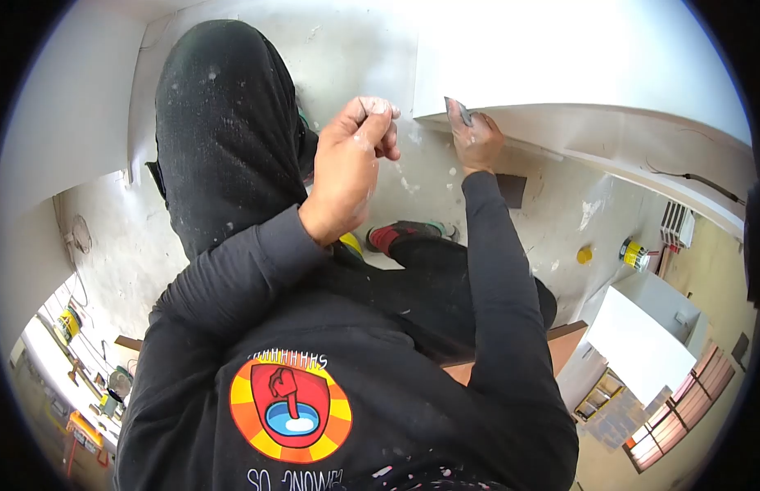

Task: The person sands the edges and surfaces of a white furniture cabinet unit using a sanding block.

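Observation:
My right hand (pixel 476 143) grips a putty knife (pixel 460 113) with a dark grey blade, held against the lower edge of a white panel (pixel 560 65). White smears mark the fingers. To its left, my left hand (pixel 351 168) is raised above the floor near my bent knee, with thumb and fingers curled together. Whitish residue covers its fingertips, and I cannot make out anything held between them. Below my right wrist, a dark flat square piece (pixel 512 190) lies on the floor.
The pale floor (pixel 413 180) is spotted with white. To the right are a yellow lid (pixel 584 255), a yellow-labelled bucket (pixel 634 254) and a white cabinet (pixel 646 335). At left stand a fan (pixel 79 235) and another yellow bucket (pixel 67 324). A dark cable (pixel 707 179) hangs at right.

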A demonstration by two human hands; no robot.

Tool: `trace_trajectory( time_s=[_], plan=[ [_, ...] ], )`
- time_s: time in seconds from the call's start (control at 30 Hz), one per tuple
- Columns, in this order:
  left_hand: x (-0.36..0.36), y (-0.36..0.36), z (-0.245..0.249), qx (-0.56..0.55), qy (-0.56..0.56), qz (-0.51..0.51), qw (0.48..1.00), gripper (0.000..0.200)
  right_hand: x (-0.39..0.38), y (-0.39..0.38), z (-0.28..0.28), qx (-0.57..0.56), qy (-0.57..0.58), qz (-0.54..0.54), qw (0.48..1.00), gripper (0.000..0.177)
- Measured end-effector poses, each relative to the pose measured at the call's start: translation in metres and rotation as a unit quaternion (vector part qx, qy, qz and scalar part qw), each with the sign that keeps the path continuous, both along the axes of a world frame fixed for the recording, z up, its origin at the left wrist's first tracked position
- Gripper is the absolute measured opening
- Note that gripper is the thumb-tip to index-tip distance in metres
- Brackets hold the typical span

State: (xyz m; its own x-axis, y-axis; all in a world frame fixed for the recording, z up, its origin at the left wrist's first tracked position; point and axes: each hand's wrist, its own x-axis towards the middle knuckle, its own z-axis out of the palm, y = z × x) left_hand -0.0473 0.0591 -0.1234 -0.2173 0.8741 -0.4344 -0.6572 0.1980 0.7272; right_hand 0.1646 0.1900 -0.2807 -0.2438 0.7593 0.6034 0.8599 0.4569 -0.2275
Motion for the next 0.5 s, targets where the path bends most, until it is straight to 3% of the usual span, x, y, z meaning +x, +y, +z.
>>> trace_trajectory(
  time_s=[0.03, 0.17, 0.3, 0.37, 0.5],
  plan=[
    [-0.002, 0.0, -0.004, 0.012, -0.005, -0.003, 1.0, 0.015, 0.005, 0.0, -0.02, -0.064, 0.04, 0.004, 0.997, 0.052],
    [-0.006, -0.001, -0.01, 0.007, 0.028, -0.016, 0.999, 0.015, -0.005, 0.002, -0.045, -0.025, 0.028, 0.022, 0.999, 0.052],
    [-0.006, 0.001, -0.017, -0.003, 0.042, -0.006, 0.999, 0.015, -0.005, -0.001, -0.07, -0.135, -0.011, -0.035, 0.99, 0.059],
    [-0.007, 0.002, -0.017, -0.005, 0.046, 0.003, 0.999, 0.015, -0.007, -0.001, -0.065, -0.178, -0.039, -0.041, 0.982, 0.061],
    [-0.006, -0.001, -0.011, -0.024, 0.028, 0.013, 0.999, 0.016, -0.005, -0.005, -0.028, -0.146, 0.058, -0.036, 0.987, 0.056]
  ],
)
